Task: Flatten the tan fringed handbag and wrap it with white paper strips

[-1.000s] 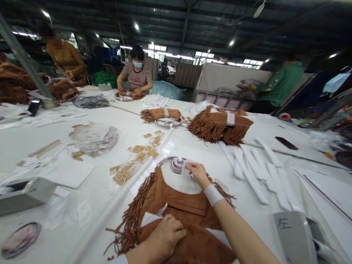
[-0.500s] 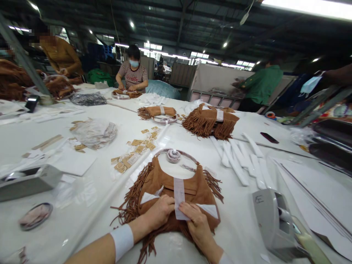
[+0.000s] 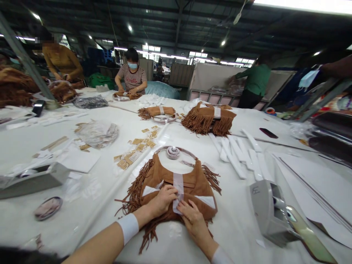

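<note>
A brown suede handbag [image 3: 162, 168] with long fringe lies in front of me on the white table. A whitish wrapping strip [image 3: 178, 179] runs down its middle, and white sheets [image 3: 205, 201] show on its body at both sides. Curled at the strip's left edge, the fingers of my left hand [image 3: 164, 200] are closed on it. My right hand [image 3: 193, 216] pinches the strip's lower end against the bag. The wrapped handle [image 3: 158, 149] arches behind, with a coiled wrapped strap [image 3: 173, 153] inside its loop.
Tape dispensers stand at right [image 3: 268, 211] and left [image 3: 35, 179]. Brown paper tags [image 3: 139, 146], white strips [image 3: 233, 157] and further fringed bags [image 3: 210, 119] lie beyond. A co-worker in a striped shirt [image 3: 133, 79] handles another bag across the table.
Both hands stay at the strip; the right fingers have drawn together at its lower end. The view has shifted slightly. The person in green has moved left.
</note>
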Motion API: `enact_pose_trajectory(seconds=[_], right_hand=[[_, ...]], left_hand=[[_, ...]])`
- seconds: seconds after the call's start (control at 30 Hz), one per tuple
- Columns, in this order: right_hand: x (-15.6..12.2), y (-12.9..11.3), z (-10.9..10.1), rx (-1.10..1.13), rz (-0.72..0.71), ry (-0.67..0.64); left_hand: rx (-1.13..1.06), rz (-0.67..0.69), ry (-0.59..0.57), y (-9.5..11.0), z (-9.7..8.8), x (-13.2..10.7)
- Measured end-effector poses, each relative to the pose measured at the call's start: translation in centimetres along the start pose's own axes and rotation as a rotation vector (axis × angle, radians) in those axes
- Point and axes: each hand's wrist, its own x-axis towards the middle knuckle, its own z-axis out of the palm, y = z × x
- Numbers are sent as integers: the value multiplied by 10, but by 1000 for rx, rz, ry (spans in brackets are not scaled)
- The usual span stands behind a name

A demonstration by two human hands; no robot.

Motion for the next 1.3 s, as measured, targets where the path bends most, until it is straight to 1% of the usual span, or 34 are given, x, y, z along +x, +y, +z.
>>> enact_pose_trajectory(seconds=[0.07,0.2,0.23,0.3,0.37,0.43,0.5,0.57,0.67,0.73,0.8,0.97,1.1,1.2,1.3], right_hand=[[0,-2,-1,10,-1,-14],[0,-4,-7,-32,-32,-73],[0,-5,-8,-52,-46,-91],[0,-7,-11,-95,-86,-116],[-1,-8,-11,-138,-132,-105],[-3,-7,-10,-174,-174,-93],[-6,-3,-9,-198,-207,-95],[-8,3,-10,-206,-241,-124],[-11,13,-14,-195,-291,-195],[-12,16,-18,-192,-307,-237],[-13,18,-21,-189,-311,-258],[-15,16,-23,-177,-328,-240],[-17,9,-23,-199,-324,-209],[-17,3,-22,-159,-285,-141],[-16,-1,-17,-134,-240,-52]], left_hand=[[38,2,-47,6,-8,2],[238,-45,-142,32,-29,-1],[276,-39,-162,38,-31,-3],[318,-1,-215,43,-27,-11],[352,31,-259,42,-17,-20],[404,24,-257,36,-6,-26],[436,26,-263,31,1,-31],[440,44,-300,27,2,-35],[419,89,-372,26,-4,-39],[410,109,-391,26,-7,-42],[406,125,-396,24,-9,-44],[378,179,-411,22,-9,-46],[355,142,-394,30,-11,-46],[315,74,-330,43,-10,-40],[308,-38,-210,51,-2,-29]])
